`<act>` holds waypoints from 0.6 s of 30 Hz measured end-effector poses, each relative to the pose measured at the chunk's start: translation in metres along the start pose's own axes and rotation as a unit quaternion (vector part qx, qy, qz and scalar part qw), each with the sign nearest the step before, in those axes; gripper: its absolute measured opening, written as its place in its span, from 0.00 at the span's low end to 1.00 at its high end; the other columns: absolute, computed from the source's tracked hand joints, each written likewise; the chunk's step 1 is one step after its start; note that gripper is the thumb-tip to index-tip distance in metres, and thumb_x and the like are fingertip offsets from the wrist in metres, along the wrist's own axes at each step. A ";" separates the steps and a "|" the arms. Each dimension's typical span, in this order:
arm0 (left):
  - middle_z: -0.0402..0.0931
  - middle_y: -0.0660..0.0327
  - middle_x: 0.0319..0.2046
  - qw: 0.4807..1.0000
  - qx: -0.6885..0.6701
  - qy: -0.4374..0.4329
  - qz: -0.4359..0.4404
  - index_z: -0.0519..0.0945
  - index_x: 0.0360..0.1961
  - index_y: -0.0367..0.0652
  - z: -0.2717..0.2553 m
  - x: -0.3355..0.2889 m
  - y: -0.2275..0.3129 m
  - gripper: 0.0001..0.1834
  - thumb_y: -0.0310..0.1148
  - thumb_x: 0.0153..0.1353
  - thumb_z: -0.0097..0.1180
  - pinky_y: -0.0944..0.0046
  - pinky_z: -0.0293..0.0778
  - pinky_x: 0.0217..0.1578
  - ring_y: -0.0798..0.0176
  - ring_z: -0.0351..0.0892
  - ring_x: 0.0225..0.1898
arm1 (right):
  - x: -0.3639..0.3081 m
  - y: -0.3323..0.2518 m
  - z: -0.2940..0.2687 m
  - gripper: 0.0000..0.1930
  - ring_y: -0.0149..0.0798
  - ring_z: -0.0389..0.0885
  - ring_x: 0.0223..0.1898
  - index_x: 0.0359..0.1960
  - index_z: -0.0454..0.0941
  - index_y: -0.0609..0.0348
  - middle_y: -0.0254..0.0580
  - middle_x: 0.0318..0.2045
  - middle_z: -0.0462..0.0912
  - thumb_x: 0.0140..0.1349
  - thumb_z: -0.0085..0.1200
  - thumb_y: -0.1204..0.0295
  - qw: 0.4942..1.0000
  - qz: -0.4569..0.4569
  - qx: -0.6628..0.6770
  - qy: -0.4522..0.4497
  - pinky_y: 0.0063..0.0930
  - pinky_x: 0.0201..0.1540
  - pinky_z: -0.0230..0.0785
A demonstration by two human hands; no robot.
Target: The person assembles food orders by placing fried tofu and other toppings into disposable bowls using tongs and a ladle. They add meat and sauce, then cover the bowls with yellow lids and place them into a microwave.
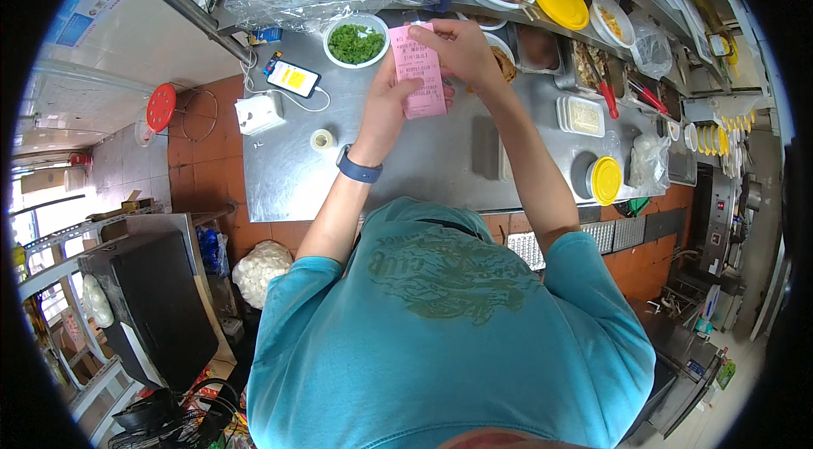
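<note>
Both my hands are on a pink printed paper slip, raised over the far side of the metal table. My left hand grips its lower part, the thumb lying across the front. At the top edge, my right hand pinches the slip between thumb and fingers. Just left of the slip stands a white bowl of chopped greens. Behind my right hand, bowls of food are partly hidden. A dark blue band is on my left wrist.
A lit phone on a cable, a white box and a tape roll lie to the left. On the right are white containers and a yellow-lidded tub. A shelf with a yellow lid runs along the back.
</note>
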State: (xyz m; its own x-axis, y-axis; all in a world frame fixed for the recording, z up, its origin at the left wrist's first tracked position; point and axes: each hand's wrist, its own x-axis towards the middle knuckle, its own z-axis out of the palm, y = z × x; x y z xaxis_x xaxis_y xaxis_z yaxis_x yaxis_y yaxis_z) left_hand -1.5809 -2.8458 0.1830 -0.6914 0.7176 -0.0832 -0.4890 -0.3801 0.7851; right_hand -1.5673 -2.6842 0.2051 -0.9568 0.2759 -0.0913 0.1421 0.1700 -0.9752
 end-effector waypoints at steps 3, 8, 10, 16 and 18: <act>0.78 0.48 0.51 0.998 0.052 0.005 0.035 0.59 0.68 0.41 0.005 -0.007 -0.012 0.33 0.15 0.59 0.41 0.56 0.84 0.42 0.52 0.85 0.42 | -0.004 -0.001 -0.003 0.17 0.21 0.73 0.26 0.35 0.84 0.66 0.30 0.23 0.81 0.64 0.61 0.60 0.999 0.000 0.018 0.027 0.20 0.28 0.69; 0.78 0.45 0.52 0.996 0.054 -0.050 -0.051 0.60 0.67 0.41 0.005 -0.020 -0.031 0.32 0.14 0.59 0.42 0.56 0.83 0.43 0.53 0.85 0.41 | -0.005 0.014 -0.006 0.16 0.22 0.74 0.27 0.36 0.83 0.67 0.31 0.24 0.82 0.65 0.59 0.62 0.995 -0.075 0.035 0.051 0.22 0.29 0.68; 0.78 0.45 0.51 0.995 0.067 -0.049 -0.054 0.61 0.65 0.40 0.007 -0.025 -0.039 0.31 0.14 0.59 0.40 0.57 0.83 0.42 0.54 0.85 0.41 | -0.008 0.020 -0.002 0.16 0.22 0.73 0.26 0.36 0.83 0.67 0.31 0.23 0.81 0.66 0.58 0.62 0.997 -0.055 0.049 0.028 0.23 0.29 0.68; 0.82 0.47 0.44 0.990 0.135 -0.048 0.015 0.58 0.69 0.40 0.011 -0.023 -0.070 0.36 0.10 0.56 0.36 0.61 0.81 0.42 0.58 0.84 0.38 | -0.009 -0.019 -0.022 0.12 0.23 0.76 0.23 0.39 0.80 0.57 0.33 0.25 0.81 0.74 0.47 0.64 0.971 -0.080 0.212 0.082 0.18 0.26 0.69; 0.82 0.47 0.44 0.986 0.154 -0.061 0.010 0.57 0.70 0.40 0.004 -0.030 -0.080 0.36 0.11 0.58 0.37 0.62 0.81 0.43 0.59 0.84 0.38 | 0.011 -0.059 -0.066 0.17 0.23 0.71 0.18 0.31 0.77 0.54 0.29 0.19 0.76 0.74 0.46 0.58 0.936 -0.215 0.198 0.195 0.19 0.19 0.61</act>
State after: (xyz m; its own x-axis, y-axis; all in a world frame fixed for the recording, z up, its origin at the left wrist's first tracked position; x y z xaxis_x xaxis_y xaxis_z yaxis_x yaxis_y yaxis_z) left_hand -1.5186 -2.8341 0.1252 -0.6210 0.7838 -0.0051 -0.2777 -0.2139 0.9366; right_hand -1.5697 -2.6292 0.2750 -0.7272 0.6004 0.3327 -0.4143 0.0025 -0.9101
